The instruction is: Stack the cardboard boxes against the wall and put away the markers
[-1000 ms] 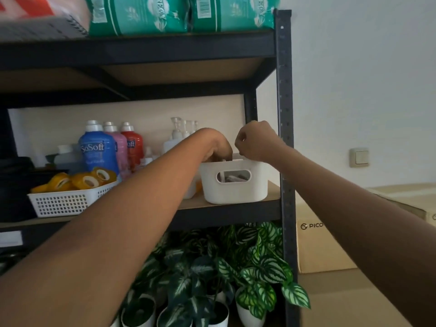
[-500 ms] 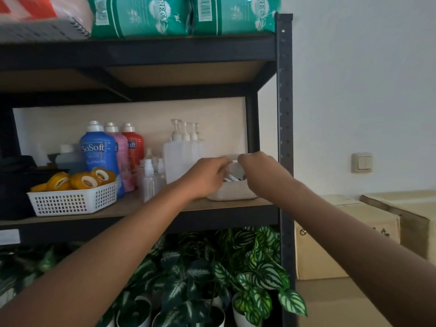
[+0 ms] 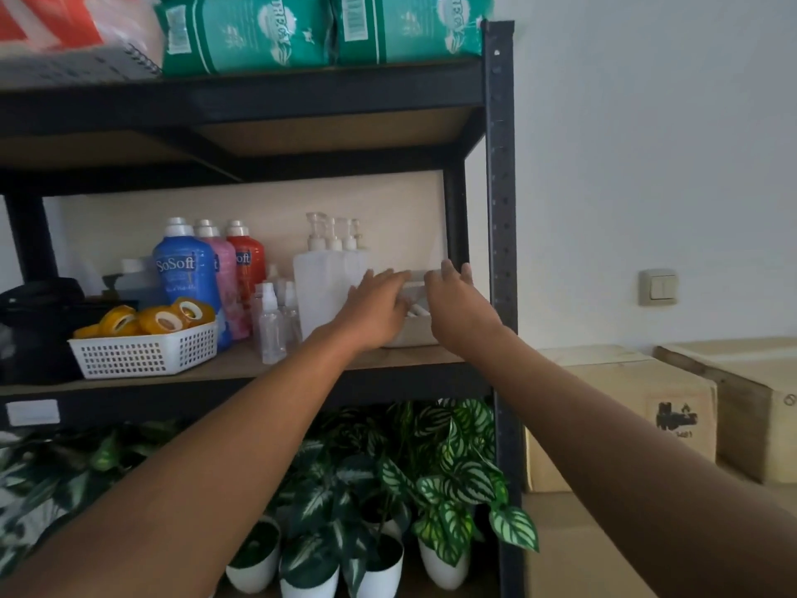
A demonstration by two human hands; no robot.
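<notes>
Two hands press a small white bin (image 3: 412, 328) back along the shelf (image 3: 241, 366): left hand (image 3: 377, 304) and right hand (image 3: 453, 306) with fingers straight, slightly spread. Between the fingers, markers (image 3: 416, 312) seem to lie inside. The putting-away step looks nearly done; next, let go. Beyond the right fingertips, cardboard boxes (image 3: 621, 407) stand by the wall.

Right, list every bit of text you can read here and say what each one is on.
"SoSoft": blue bottle.
"oft", partly hidden: red bottle.
"TRESY"-like brand, sideways, uncertain: green packs.
Barcodes on the green packs: digits too small.
Black stamp with handling symbols and digits: cardboard box, too blurred.
White label on the shelf edge: no readable text.
Pink bottle: print too faint.
</notes>
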